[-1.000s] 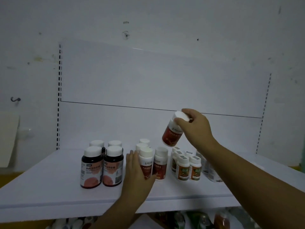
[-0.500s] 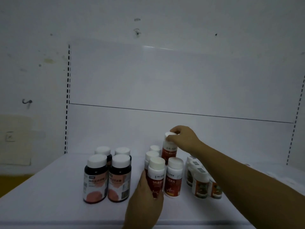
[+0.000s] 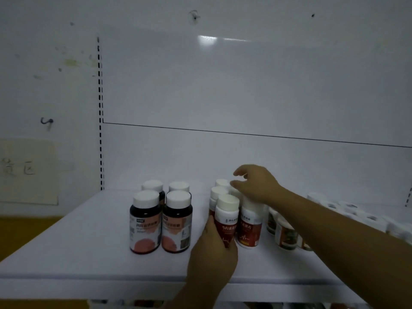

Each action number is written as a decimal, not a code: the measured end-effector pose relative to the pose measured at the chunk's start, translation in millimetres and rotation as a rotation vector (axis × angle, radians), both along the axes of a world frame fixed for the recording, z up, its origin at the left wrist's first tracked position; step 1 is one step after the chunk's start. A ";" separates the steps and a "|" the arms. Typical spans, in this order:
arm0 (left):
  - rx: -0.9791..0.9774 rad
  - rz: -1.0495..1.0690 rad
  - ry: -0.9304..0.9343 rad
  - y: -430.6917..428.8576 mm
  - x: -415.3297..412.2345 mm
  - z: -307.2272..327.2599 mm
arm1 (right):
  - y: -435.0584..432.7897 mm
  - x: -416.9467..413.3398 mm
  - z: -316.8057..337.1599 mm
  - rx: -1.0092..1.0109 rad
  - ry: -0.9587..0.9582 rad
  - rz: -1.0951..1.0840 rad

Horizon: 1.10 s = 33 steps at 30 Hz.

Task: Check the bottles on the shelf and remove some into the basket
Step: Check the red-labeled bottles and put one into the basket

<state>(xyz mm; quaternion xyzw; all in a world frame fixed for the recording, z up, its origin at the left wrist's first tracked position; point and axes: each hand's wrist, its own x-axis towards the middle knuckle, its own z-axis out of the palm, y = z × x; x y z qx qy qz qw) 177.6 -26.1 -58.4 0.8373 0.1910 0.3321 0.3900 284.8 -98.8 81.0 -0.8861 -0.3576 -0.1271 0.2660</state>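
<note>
Left hand (image 3: 214, 253) is wrapped around the lower body of the front red-label bottle (image 3: 227, 221), which stands upright on the shelf (image 3: 89, 241). Likely held to steady it while the row behind is handled.

Right hand (image 3: 256, 186) is hovering over the white caps just behind that bottle, fingers (image 3: 239, 173) spread and loosely curled, nothing gripped. It is judged to be either letting go of a rear bottle or reaching for one; which cannot be told.

A second red-label bottle (image 3: 249, 224) stands touching the held one, directly under the right wrist. More white caps (image 3: 219, 192) of the same row are seen beyond the left hand.

Four dark bottles (image 3: 160, 219) are grouped in a tight square, well to the left of the left hand and untouched. Small green-label bottles (image 3: 286, 235) sit under the right forearm, partly hidden.

Basket is not in view. No bottle is lifted at this moment, so the checking step is judged in progress, removal not yet done.

Risk: tight packing means a neighbour could be tipped when one is pulled.
</note>
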 end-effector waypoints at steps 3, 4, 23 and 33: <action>-0.006 0.010 0.033 0.0 1.5 0.0 | 18.2 -14.5 10.9 -0.073 -0.108 0.020; -0.008 0.012 0.037 -0.1 1.1 0.1 | 26.0 -19.2 12.0 -0.183 -0.105 0.008; -0.036 -0.043 -0.045 -6.2 -20.1 15.7 | -15.3 -64.4 65.3 0.497 0.067 0.042; -0.730 -0.359 -0.437 -70.7 -81.5 64.4 | -95.5 -90.9 49.8 0.507 0.401 0.211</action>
